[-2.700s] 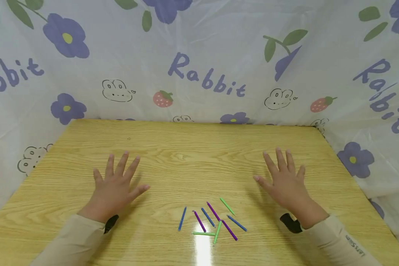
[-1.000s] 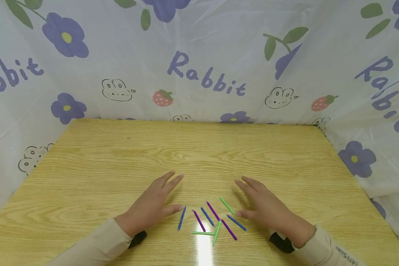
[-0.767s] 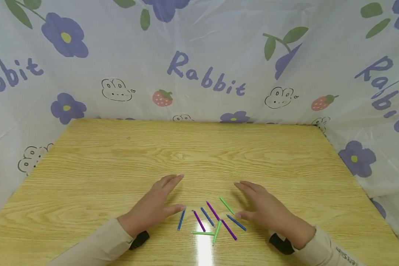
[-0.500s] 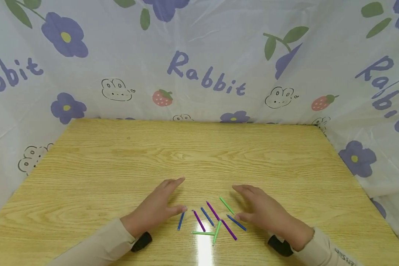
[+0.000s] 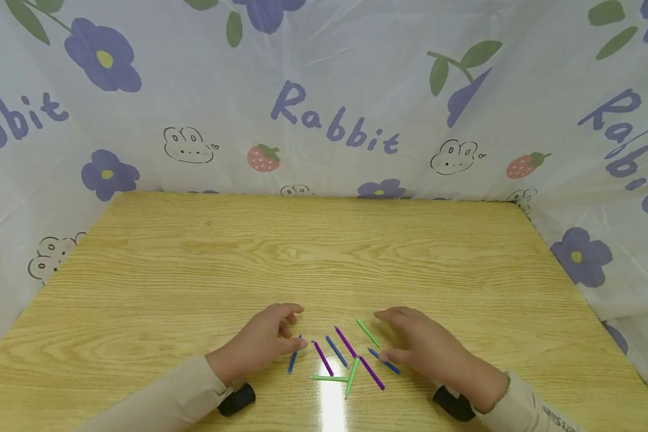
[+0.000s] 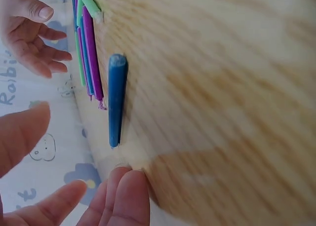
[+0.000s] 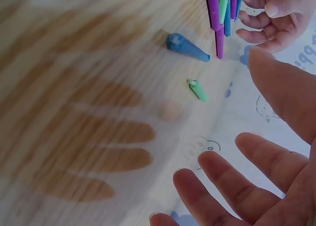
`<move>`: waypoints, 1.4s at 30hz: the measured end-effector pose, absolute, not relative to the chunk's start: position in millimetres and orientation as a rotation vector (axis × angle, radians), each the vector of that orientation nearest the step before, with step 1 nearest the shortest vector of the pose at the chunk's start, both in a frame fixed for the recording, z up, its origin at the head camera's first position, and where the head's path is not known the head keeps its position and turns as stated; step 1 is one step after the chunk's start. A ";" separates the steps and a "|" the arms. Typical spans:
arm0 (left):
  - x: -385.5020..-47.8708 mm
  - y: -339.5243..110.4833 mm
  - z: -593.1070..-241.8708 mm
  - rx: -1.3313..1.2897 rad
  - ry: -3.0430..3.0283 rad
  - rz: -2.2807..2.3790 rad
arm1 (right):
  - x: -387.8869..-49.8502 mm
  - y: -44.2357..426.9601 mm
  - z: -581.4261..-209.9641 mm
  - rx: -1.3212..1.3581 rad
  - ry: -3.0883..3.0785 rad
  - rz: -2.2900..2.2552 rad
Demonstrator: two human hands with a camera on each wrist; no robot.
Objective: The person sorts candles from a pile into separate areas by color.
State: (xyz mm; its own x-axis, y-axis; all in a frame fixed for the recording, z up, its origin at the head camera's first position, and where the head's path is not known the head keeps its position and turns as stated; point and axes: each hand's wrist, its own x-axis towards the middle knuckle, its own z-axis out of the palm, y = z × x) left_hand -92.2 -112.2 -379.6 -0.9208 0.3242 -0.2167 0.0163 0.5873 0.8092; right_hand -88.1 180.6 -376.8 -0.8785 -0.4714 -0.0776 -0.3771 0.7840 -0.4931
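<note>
Thin coloured sticks resembling small candles lie scattered on the table in blue, purple and green. My left hand (image 5: 259,345) hovers beside the leftmost blue stick (image 5: 293,363), its thumb partly over that stick's far end in the head view. In the left wrist view a gap separates the fingers from this blue stick (image 6: 117,102). My right hand (image 5: 429,345), fingers spread and slightly bent, hangs by the green stick (image 5: 367,332) and the right blue stick (image 5: 393,368), which the thumb partly hides. Neither hand holds anything. Between them lie purple sticks (image 5: 346,342) and a middle blue stick (image 5: 337,351).
Two more green sticks (image 5: 330,378) meet near the front, close to a purple stick (image 5: 372,373). The wood-grain table (image 5: 291,240) reaches back to a white printed curtain (image 5: 329,66). Dark wrist-worn devices (image 5: 236,400) sit under both wrists.
Both hands have come inward from the table's sides to the sticks. Most recently they have drawn slightly nearer me, and the left fingers have bent more. The sticks have stayed put.
</note>
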 end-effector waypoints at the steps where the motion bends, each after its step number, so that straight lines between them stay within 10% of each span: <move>1: -92.0 -112.0 -379.7 0.276 2.474 1.265 | -87.7 180.6 -376.8 -0.674 2.778 -0.706; 42: -86.6 -104.5 -385.2 0.297 2.575 1.118 | -83.5 172.2 -377.8 -0.557 2.614 -0.708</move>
State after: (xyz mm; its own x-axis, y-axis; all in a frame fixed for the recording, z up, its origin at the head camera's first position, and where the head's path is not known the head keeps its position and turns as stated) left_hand -86.6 -104.5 -385.2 -0.9280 0.3111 -0.2051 0.0626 0.6727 0.7373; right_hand -83.5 172.2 -377.8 -0.8513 -0.4619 -0.2488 -0.2734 0.7952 -0.5412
